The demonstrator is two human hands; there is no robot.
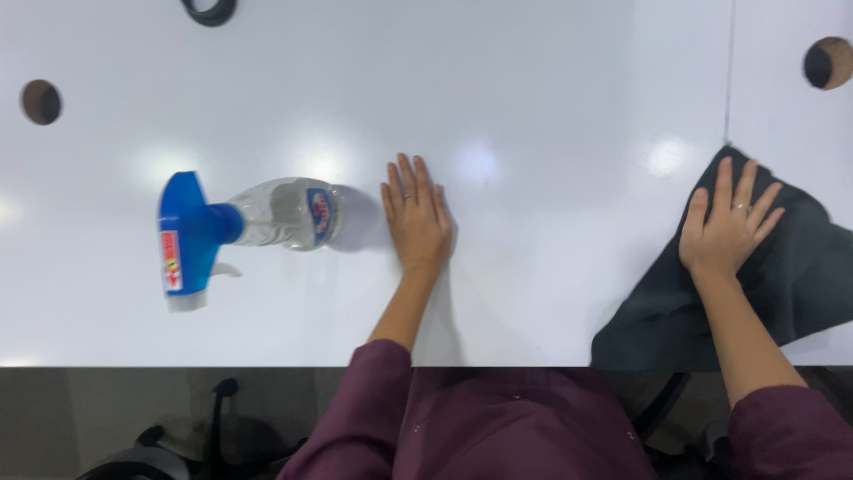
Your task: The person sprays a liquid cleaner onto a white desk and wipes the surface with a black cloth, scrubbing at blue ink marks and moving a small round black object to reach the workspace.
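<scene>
The right hand (727, 227) lies flat, fingers spread, on the dark grey cloth (782, 267) at the right. Pressing evenly probably wipes the white shiny table (533, 107) best. The left hand (416, 218) rests flat and empty beside the clear spray bottle with blue top (240, 222).

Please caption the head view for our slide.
Right hand flat on dark cloth, left hand beside spray bottle.

Glossy white table (533, 80), dark floor (53, 409)

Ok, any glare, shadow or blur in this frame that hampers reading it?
Head view: soft ceiling-light glare patches on the white table; spray bottle slightly blurred, casting a faint shadow toward the left hand; right hand on the dark cloth is clear.
</scene>
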